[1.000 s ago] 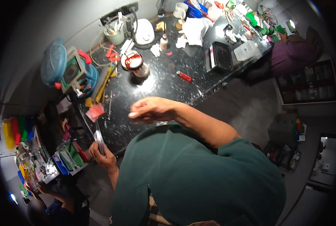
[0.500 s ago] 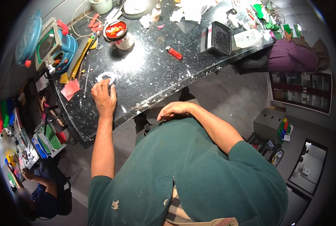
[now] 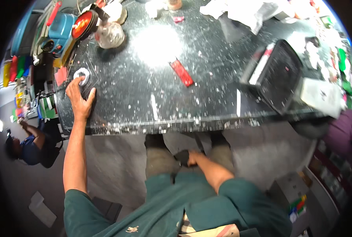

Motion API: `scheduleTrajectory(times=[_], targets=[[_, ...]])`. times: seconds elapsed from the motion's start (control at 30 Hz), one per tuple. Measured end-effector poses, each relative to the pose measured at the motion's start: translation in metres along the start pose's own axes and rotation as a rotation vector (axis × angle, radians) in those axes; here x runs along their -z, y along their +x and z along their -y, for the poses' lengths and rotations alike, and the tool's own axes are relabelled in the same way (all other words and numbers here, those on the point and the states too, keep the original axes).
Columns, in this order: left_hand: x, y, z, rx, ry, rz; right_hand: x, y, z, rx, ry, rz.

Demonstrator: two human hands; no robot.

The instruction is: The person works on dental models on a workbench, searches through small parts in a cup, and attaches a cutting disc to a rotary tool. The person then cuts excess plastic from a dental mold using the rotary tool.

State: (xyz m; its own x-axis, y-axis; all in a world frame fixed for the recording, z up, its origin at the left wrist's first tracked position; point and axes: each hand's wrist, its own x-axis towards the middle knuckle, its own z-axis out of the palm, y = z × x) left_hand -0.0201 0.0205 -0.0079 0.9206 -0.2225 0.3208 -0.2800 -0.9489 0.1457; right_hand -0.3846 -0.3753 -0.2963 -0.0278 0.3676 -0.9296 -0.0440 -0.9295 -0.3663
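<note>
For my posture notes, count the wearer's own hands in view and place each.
2: the left hand on the black table, at a white ring; the right hand between the legs, beside a dark object.

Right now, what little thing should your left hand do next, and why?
Perhaps the left hand should pinch the white ring: the hand is spread open on the black table, a finger at the ring's near edge.
</note>
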Motion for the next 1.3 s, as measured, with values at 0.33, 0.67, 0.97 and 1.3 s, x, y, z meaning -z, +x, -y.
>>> scheduleTrajectory(times=[0.33,0.67,0.97,1.3], targets=[[0.014,-0.031,0.015,0.149,0.107,0.087,-0.032,0.036,-0.049,0.021,0.271,-0.070],[0.013,-0.021,0.002,0.147,-0.091,-0.025,0.065,0.026,-0.047,0.038,0.117,-0.093],[0.011,-0.026,0.001,0.024,0.002,-0.105,0.167,0.001,-0.026,0.021,-0.073,-0.158],[0.009,-0.041,0.003,-0.132,-0.372,0.035,0.200,-0.110,0.091,-0.048,-0.168,-0.169]])
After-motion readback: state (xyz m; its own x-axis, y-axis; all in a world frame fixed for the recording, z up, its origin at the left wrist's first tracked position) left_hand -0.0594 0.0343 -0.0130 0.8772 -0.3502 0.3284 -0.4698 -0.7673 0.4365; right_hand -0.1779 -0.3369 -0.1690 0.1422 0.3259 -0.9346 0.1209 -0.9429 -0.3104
